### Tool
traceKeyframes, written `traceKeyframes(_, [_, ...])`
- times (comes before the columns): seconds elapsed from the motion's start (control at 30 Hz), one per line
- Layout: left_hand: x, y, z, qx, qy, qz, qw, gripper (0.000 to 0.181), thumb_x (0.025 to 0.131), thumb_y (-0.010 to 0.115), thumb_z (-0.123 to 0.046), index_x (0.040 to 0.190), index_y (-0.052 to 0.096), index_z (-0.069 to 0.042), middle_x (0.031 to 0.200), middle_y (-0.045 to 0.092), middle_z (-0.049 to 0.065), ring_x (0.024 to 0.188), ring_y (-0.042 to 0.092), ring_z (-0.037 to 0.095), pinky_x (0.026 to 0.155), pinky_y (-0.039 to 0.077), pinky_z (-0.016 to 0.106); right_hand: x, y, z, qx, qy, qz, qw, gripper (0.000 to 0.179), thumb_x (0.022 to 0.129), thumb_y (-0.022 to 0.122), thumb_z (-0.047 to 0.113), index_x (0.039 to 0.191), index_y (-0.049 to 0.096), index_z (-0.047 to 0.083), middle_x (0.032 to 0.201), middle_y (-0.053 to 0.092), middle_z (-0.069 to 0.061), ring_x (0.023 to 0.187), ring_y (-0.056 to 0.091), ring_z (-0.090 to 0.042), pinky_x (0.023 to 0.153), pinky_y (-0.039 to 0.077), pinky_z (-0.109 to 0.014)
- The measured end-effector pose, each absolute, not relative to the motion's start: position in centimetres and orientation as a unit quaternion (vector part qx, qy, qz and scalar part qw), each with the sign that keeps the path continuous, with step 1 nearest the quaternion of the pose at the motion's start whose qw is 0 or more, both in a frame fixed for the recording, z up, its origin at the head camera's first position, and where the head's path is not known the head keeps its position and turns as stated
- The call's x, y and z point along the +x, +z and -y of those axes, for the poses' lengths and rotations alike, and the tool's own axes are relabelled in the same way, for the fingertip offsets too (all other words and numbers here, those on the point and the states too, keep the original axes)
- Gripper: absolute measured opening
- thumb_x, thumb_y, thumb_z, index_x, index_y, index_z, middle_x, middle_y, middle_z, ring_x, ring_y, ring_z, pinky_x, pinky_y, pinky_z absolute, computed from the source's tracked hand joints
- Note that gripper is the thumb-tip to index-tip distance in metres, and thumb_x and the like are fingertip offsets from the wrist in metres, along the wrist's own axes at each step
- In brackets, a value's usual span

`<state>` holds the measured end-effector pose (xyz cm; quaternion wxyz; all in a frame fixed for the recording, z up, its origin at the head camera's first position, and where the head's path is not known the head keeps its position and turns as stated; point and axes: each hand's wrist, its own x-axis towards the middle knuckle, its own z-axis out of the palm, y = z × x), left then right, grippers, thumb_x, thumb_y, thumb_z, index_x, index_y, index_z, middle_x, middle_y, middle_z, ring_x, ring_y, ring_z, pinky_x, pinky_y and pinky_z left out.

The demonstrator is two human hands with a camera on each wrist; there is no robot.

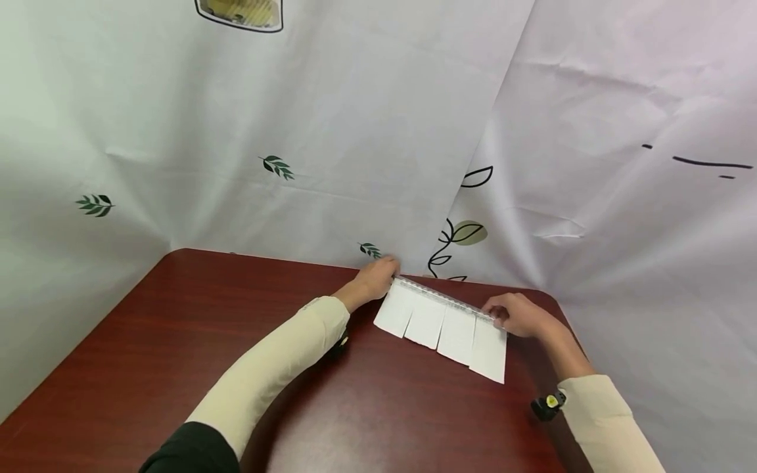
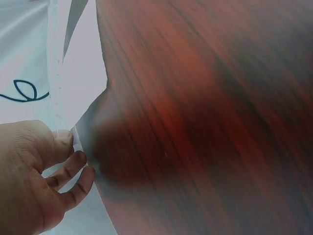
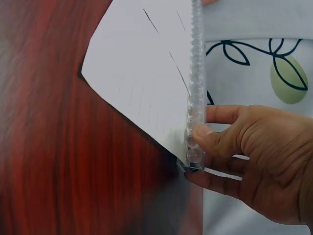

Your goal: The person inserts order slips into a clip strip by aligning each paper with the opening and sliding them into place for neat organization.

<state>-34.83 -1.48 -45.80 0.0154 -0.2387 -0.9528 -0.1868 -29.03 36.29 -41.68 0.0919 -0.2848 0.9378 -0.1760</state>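
My left hand [image 1: 374, 278] and my right hand [image 1: 522, 315] hold a clear, bumpy plastic strip [image 1: 442, 297] between them, one at each end. Below it hangs white paper [image 1: 423, 323], cut into several side-by-side flaps that fan toward me. In the right wrist view, the right thumb presses on the round clear bumps of the plastic strip [image 3: 196, 93], with fingers behind it. Faint lines and slits mark the paper [image 3: 132, 73] there. The left wrist view shows the left thumb and fingers pinching the strip's other end, beside a paper flap [image 2: 88, 63].
A dark red-brown wooden table [image 1: 355, 407] lies under both arms. Behind its back edge hangs a white cloth [image 1: 378, 131] with leaf prints, close to both hands. Small dark devices sit at the wrists, one with a yellow spot [image 1: 551, 401].
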Motion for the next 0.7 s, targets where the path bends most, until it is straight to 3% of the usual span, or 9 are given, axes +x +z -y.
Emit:
traceKeyframes(0.27, [-33.7,-45.4,4.4,-0.232,-0.184,0.955,0.027,0.018,0.113,0.061,-0.002,0.127,0.072,-0.003,0.133,0.072,0.015,0.127,0.072,0.032,0.108,0.062,0.046,-30.2,-41.5,-33.7,-0.294,-0.167,-0.936,0.093,0.031,0.094,0.066,-0.01,0.114,0.082,0.006,0.101,0.076,-0.005,0.091,0.065,-0.017,0.081,0.056,-0.036])
traceKeyframes(0.47, [-33.2,-45.5,7.1,-0.222,-0.195,0.955,0.031,0.021,0.112,0.061,-0.001,0.128,0.073,-0.003,0.133,0.072,0.016,0.125,0.072,0.033,0.107,0.063,0.048,-31.6,-41.1,-31.2,-0.297,-0.147,-0.938,0.099,0.033,0.095,0.064,-0.008,0.117,0.082,0.008,0.104,0.076,-0.006,0.088,0.059,-0.017,0.079,0.051,-0.034])
traceKeyframes(0.7, [-32.0,-44.5,10.0,-0.192,-0.189,0.963,0.025,0.02,0.109,0.063,0.002,0.125,0.074,-0.001,0.134,0.072,0.018,0.124,0.072,0.035,0.105,0.063,0.05,-33.1,-40.9,-28.0,-0.306,-0.151,-0.934,0.104,0.033,0.096,0.063,-0.01,0.118,0.083,0.005,0.095,0.073,-0.007,0.084,0.057,-0.015,0.075,0.048,-0.03])
